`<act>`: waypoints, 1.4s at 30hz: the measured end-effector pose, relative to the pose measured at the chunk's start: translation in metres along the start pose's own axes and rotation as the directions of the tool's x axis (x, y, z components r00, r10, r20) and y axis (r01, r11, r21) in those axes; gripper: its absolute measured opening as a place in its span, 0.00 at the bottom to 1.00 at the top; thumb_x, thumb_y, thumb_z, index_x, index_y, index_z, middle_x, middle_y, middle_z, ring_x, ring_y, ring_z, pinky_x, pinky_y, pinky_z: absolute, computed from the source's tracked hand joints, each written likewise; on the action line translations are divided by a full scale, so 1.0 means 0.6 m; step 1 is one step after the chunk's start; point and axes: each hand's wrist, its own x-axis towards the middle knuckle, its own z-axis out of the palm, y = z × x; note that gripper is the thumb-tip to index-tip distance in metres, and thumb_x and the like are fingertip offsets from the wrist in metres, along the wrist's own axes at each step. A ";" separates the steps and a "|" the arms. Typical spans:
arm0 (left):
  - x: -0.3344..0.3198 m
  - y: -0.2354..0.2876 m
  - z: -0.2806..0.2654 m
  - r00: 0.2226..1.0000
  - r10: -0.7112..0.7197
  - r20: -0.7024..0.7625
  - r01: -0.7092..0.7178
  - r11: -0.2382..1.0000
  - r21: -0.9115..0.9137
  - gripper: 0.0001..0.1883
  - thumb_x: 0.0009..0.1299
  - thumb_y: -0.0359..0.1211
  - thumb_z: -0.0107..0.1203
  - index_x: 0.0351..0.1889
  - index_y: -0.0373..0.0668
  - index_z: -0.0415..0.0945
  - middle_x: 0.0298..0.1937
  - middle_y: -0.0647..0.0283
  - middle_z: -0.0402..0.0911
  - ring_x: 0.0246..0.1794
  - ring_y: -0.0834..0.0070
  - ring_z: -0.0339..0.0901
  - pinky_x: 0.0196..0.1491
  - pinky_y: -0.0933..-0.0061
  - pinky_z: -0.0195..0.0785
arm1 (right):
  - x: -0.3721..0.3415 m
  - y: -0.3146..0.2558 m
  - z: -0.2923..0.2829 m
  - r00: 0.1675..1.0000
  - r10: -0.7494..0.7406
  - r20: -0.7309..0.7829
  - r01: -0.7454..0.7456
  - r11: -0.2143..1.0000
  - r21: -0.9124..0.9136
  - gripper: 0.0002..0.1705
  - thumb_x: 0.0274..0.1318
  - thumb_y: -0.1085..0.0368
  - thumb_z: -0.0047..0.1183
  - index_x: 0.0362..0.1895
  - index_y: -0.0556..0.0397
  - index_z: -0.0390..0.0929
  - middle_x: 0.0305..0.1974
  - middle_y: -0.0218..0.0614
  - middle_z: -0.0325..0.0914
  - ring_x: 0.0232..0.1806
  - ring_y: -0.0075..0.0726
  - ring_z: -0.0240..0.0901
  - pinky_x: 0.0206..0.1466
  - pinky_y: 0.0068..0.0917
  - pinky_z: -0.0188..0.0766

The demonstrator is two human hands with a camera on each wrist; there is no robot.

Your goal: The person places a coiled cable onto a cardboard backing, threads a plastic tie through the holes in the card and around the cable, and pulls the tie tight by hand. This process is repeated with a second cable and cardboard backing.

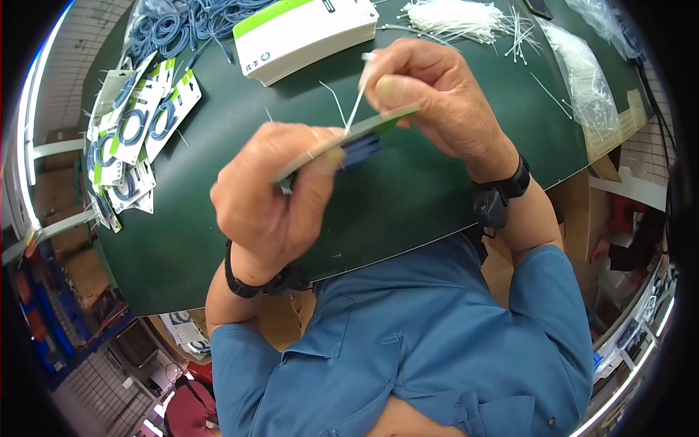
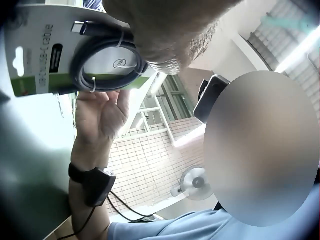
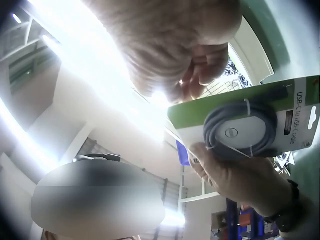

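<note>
A white and green card point(image 1: 397, 115) is held edge-on by my left hand point(image 1: 273, 189), thumb on one face and fingers on the other. Its front shows in the left wrist view, with a coiled dark blue cable point(image 2: 79, 65) against the card point(image 2: 30, 50). White ties loop round the coil point(image 3: 207, 122) at two places in the right wrist view. My right hand point(image 1: 444, 98) pinches a thin white tie point(image 1: 356, 109) that rises from the card. The ends of my right fingertips are partly hidden in the right wrist view.
Carded cables point(image 1: 131, 127) lie piled at the left of the green table point(image 1: 408, 197). A stack of white and green cards point(image 1: 306, 40), loose blue cables point(image 1: 164, 36) and white ties point(image 1: 459, 20) lie at the back. A plastic bag point(image 1: 579, 76) lies right.
</note>
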 end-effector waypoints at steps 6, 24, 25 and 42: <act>0.023 -0.061 0.008 0.853 -0.511 -0.109 0.450 0.823 -0.346 0.07 0.81 0.31 0.61 0.44 0.35 0.80 0.35 0.67 0.85 0.32 0.85 0.78 0.36 0.81 0.73 | 0.005 0.012 0.000 0.911 -0.321 -0.259 0.246 0.927 -0.284 0.08 0.64 0.75 0.65 0.46 0.60 0.83 0.37 0.37 0.81 0.34 0.23 0.72 0.35 0.20 0.70; 0.003 -0.111 0.061 0.764 -0.638 0.100 0.541 0.549 -0.636 0.09 0.83 0.33 0.57 0.50 0.36 0.79 0.41 0.67 0.85 0.38 0.88 0.78 0.41 0.82 0.74 | 0.024 0.047 0.014 0.707 -0.591 0.388 0.504 0.037 -0.863 0.21 0.40 0.76 0.76 0.42 0.46 0.90 0.34 0.26 0.80 0.34 0.32 0.72 0.32 0.27 0.71; 0.001 -0.110 0.059 0.769 -0.629 0.117 0.541 0.542 -0.643 0.10 0.83 0.34 0.58 0.51 0.35 0.79 0.42 0.66 0.86 0.40 0.87 0.79 0.43 0.81 0.75 | 0.025 0.046 0.014 0.699 -0.612 0.369 0.504 0.056 -0.862 0.20 0.41 0.76 0.76 0.42 0.46 0.90 0.35 0.27 0.80 0.34 0.33 0.72 0.32 0.27 0.71; 0.002 -0.104 0.045 0.702 -0.652 0.288 0.572 0.275 -0.773 0.18 0.80 0.33 0.62 0.63 0.34 0.79 0.55 0.58 0.88 0.51 0.78 0.85 0.56 0.72 0.80 | 0.021 0.034 0.006 0.684 -0.645 0.341 0.512 0.090 -0.855 0.17 0.48 0.74 0.77 0.40 0.47 0.85 0.41 0.31 0.84 0.37 0.36 0.75 0.36 0.29 0.73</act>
